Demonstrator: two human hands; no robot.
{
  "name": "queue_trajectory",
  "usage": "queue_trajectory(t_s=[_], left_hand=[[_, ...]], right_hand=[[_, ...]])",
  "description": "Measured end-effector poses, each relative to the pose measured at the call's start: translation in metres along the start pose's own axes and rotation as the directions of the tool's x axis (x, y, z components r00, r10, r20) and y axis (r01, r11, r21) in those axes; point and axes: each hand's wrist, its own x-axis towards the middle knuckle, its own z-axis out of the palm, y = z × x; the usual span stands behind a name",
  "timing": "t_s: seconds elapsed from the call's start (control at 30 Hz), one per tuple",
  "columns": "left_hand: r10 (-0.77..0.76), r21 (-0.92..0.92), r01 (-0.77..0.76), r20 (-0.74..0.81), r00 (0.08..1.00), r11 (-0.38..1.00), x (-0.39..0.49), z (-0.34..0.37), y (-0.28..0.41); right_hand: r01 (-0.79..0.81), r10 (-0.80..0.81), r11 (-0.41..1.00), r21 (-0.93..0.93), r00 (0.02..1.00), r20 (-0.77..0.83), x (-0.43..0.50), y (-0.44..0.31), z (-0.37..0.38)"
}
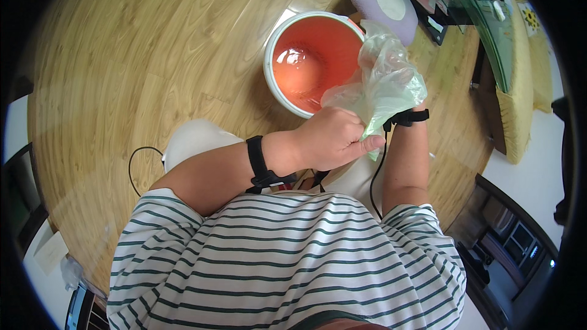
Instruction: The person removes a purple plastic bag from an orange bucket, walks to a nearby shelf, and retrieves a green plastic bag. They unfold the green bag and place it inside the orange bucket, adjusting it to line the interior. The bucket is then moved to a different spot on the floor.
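My left hand (330,140) is closed in a fist around the gathered edge of a pale green, translucent plastic bag (387,71), thumb pointing right. Inside the bag, my right hand (403,75) shows only faintly through the film, so the pose of its fingers is hidden. The bag hangs over the right part of a round plastic bin (298,71), orange inside with a pale rim. Some of the film drapes across that rim. The bin's visible floor is shiny and bare. Each wrist wears a black strap.
A lavender plush cushion (383,7) with a white oval lies beyond the bin. To the right stands a glass-topped table (493,32), next to yellow fabric-covered seating (516,123). Black cables (379,174) run beside my legs. Wooden flooring (151,55) surrounds the bin.
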Motion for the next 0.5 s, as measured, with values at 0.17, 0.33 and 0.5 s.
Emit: queue_trajectory(t_s=[0.17, 0.33, 0.5], left_hand=[[0.107, 0.106, -0.112, 0.056, 0.993, 0.988, -0.002, -0.004, 0.002], [0.286, 0.169, -0.295, 0.077, 0.955, 0.94, -0.003, 0.006, 0.003], [0.337, 0.217, -0.345, 0.076, 0.939, 0.913, -0.005, 0.01, 0.005]], right_hand=[[0.284, -0.288, 0.932, -0.226, 0.958, 0.014, -0.016, -0.012, 0.043], [0.555, -0.562, 0.778, -0.296, 0.824, 0.067, -0.023, -0.014, 0.088], [0.598, -0.606, 0.77, -0.221, 0.794, 0.037, -0.018, -0.01, 0.104]])
